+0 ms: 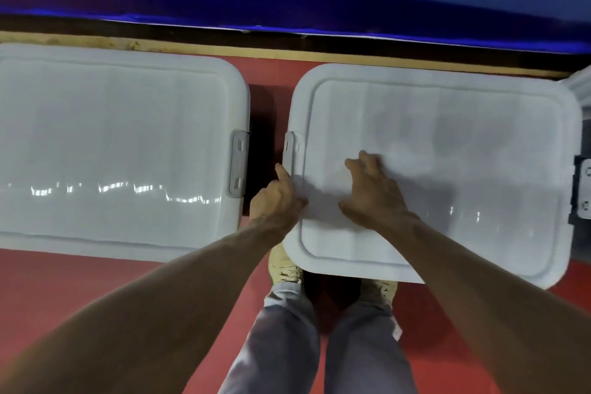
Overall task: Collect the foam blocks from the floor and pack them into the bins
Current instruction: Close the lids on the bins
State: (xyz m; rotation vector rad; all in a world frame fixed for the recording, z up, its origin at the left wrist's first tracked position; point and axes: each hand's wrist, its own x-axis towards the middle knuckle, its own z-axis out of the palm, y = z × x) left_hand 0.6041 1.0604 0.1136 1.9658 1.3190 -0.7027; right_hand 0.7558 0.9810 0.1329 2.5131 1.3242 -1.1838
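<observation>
The left bin (112, 137) and right bin (569, 233) sit side by side on the floor (96, 297), both lidded. No blocks show, only dim shapes under the right lid (479, 169). The right grip (371, 192) lies wide and flat on that lid, while the left grip (278, 198) has one finger against its latch (291, 150); I cannot tell whether it holds anything. This looks like fastening, so press down near the latch side and push the latch squarely.
</observation>
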